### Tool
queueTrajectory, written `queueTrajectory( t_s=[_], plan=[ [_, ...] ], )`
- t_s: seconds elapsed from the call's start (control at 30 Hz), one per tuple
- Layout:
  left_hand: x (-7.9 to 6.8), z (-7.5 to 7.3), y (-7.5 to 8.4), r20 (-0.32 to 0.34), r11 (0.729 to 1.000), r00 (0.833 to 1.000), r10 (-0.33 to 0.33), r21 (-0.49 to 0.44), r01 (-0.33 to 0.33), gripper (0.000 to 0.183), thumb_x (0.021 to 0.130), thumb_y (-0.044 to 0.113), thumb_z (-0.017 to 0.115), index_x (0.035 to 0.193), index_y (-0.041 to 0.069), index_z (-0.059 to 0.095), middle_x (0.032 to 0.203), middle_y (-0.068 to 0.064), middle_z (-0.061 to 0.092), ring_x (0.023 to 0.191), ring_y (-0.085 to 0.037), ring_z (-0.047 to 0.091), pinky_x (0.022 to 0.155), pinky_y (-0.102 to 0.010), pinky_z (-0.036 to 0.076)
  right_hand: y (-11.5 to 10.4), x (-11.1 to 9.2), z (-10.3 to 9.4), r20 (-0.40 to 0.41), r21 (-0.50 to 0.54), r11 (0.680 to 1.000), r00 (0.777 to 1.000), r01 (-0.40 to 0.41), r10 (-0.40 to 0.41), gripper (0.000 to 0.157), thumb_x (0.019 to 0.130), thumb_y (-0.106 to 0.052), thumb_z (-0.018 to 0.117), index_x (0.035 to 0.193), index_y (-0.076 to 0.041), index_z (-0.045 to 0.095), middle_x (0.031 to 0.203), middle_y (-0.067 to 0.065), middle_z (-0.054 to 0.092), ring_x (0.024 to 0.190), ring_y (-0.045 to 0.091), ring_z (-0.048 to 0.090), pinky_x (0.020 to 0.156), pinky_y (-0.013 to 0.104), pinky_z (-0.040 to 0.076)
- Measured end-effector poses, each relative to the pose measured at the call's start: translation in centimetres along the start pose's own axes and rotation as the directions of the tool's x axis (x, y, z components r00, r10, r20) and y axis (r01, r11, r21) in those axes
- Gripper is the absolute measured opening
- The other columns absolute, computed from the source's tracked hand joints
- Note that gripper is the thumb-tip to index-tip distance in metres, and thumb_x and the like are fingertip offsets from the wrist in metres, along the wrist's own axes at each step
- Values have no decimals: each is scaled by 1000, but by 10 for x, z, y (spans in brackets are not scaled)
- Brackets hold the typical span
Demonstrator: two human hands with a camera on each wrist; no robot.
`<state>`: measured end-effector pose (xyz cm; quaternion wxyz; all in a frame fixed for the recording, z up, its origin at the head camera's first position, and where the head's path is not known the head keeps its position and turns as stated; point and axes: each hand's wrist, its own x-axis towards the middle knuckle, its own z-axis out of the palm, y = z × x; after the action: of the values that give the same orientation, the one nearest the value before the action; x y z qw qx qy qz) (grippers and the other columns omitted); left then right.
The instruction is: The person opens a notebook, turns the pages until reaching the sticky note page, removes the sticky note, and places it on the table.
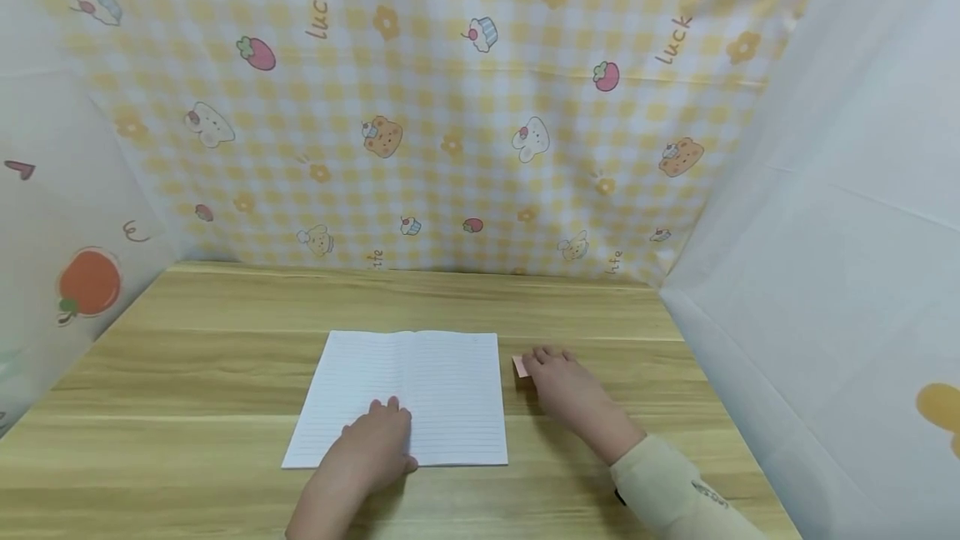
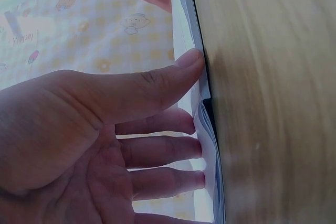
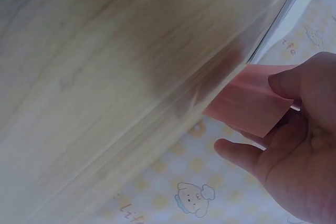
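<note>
An open notebook [image 1: 457, 407] with lined white pages lies flat on the wooden table. My left hand [image 1: 367, 448] rests near its centre fold, fingers extended on the left page. In the left wrist view the thumb of the left hand [image 2: 147, 93] touches the notebook's near edge [image 2: 212, 145]. Just right of the notebook, my right hand [image 1: 566, 390] pinches a small pink paper note [image 1: 520, 367]. The right wrist view shows the pink note [image 3: 249, 100] between the digits of the right hand [image 3: 299, 150], its lower side close to the tabletop.
The wooden table [image 1: 187, 357] meets a yellow checked cloth [image 1: 450, 190] at the back. White cloth walls stand on the left [image 1: 45, 215] and the right [image 1: 832, 273]. Bare wood surrounds the notebook.
</note>
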<state>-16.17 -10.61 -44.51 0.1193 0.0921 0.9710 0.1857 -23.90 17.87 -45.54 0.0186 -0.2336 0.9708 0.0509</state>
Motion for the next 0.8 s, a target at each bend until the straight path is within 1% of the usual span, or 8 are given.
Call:
queueTrajectory(
  t_s=[0.23,0.47,0.63,0.7,0.73,0.8],
  plan=[
    [-2,1,0,-14,1000,1000,8,0,-8,59,83,21,90,125,-12,66,147,-40,55,133,-65,54,98,-87,44,-1,3,3,20,17,1000,1000,-14,14,42,104,3,57,146,-4,62,152,20,63,145,38,57,118,60,48],
    [-2,1,0,-23,1000,1000,15,9,-14,57,83,21,91,123,-12,67,147,-40,56,129,-65,56,96,-87,45,-3,2,5,41,-23,1000,999,0,1,39,104,-1,60,143,-6,64,148,17,66,141,35,61,117,58,50],
    [-2,1,0,-18,1000,1000,12,12,-12,58,83,21,91,124,-12,67,147,-40,56,129,-65,56,96,-87,45,-5,0,6,39,-33,999,999,10,-8,37,103,-2,61,140,-6,65,145,17,67,138,35,63,117,60,49],
    [-2,1,1,-13,1000,1000,9,11,-9,59,83,21,91,125,-12,67,147,-40,55,130,-65,55,96,-87,45,-5,-1,6,34,-26,1000,999,17,-16,35,105,-9,62,139,-4,64,145,19,66,138,36,63,116,62,49],
    [-2,1,1,-10,1000,1000,7,9,-6,59,83,21,91,125,-12,67,147,-40,55,131,-65,55,97,-87,44,-6,-2,6,39,-20,1000,999,19,-19,36,107,-15,61,140,-4,63,146,19,66,139,36,62,117,63,48],
    [-2,1,1,-4,1000,1000,2,6,-2,60,83,21,90,126,-12,66,148,-40,55,133,-66,54,97,-87,44,-7,-3,3,65,14,1000,998,21,-21,46,108,-31,61,143,-2,61,150,21,63,142,37,60,118,66,45]
  ],
)
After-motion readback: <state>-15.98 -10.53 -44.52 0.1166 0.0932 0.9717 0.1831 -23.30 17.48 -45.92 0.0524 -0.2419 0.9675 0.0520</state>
